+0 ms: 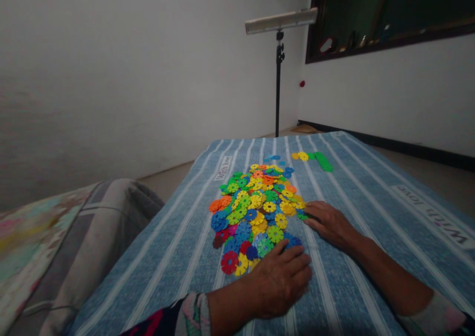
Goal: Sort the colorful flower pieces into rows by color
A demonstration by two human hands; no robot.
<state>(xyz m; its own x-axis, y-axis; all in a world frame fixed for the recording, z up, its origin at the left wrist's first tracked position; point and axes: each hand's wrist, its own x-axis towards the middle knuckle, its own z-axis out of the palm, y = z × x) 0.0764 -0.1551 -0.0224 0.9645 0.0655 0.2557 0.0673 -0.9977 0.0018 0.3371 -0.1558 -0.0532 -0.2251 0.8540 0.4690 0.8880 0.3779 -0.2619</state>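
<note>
A heap of colourful plastic snowflake discs (256, 202), notched round the rims, is spread over a striped blue cloth. My left hand (278, 281) is at the heap's near right edge, fingers curled downward beside some blue discs (293, 240). Whatever lies under those fingers is hidden. At the right side of the heap, my right hand (330, 223) has its thumb and fingertips closed around the edge of a green snowflake disc (302, 215). Yellow discs (288, 208) lie just beyond these fingertips.
Linked green discs (324, 162) and yellow discs (303, 156) lie farther back, with a few blue discs (274, 157) to their left. The blue cloth (170, 247) covers the table. A lamp stand (277, 88) rises behind it. A draped grey cover (111, 217) is at left.
</note>
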